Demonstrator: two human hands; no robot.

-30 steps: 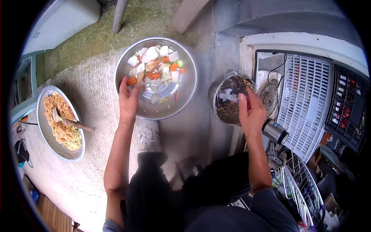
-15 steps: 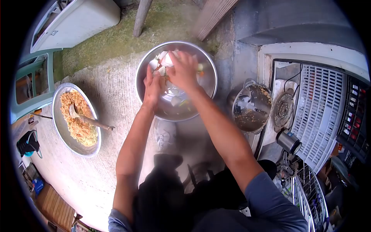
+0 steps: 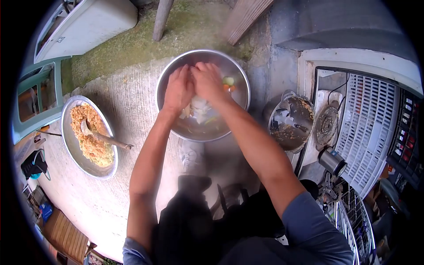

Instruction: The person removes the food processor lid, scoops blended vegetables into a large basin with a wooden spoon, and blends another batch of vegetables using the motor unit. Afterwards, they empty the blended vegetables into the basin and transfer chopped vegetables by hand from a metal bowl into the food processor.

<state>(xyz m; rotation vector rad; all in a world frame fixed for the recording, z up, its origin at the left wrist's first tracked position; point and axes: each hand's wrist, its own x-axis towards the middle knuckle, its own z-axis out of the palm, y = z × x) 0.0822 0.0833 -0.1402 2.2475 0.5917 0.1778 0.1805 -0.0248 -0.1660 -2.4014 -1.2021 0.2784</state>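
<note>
A round steel bowl (image 3: 238, 115) holds cut vegetables (image 3: 201, 110), white and pale pieces with some orange and green. Both hands are inside it, side by side and close together near its upper middle. My left hand (image 3: 179, 87) has its fingers curled over the pieces. Beside it, my right hand (image 3: 206, 81) is also curled, fingers pressed down among the vegetables. What the fingertips hold is hidden beneath the hands. At the right edge of the bowl, an orange piece (image 3: 229, 88) shows under a green one.
An oval tray (image 3: 115, 161) of orange-brown food with a wooden-handled spoon (image 3: 108, 139) lies at left. To the right are a pot (image 3: 289, 143) with residue, a metal cylinder (image 3: 332, 161), a white plastic rack (image 3: 369, 128) and a wire basket (image 3: 353, 216).
My right hand has moved from near the pot leftward into the bowl. Both hands now sit together over the vegetables, covering most of them. The view has shifted.
</note>
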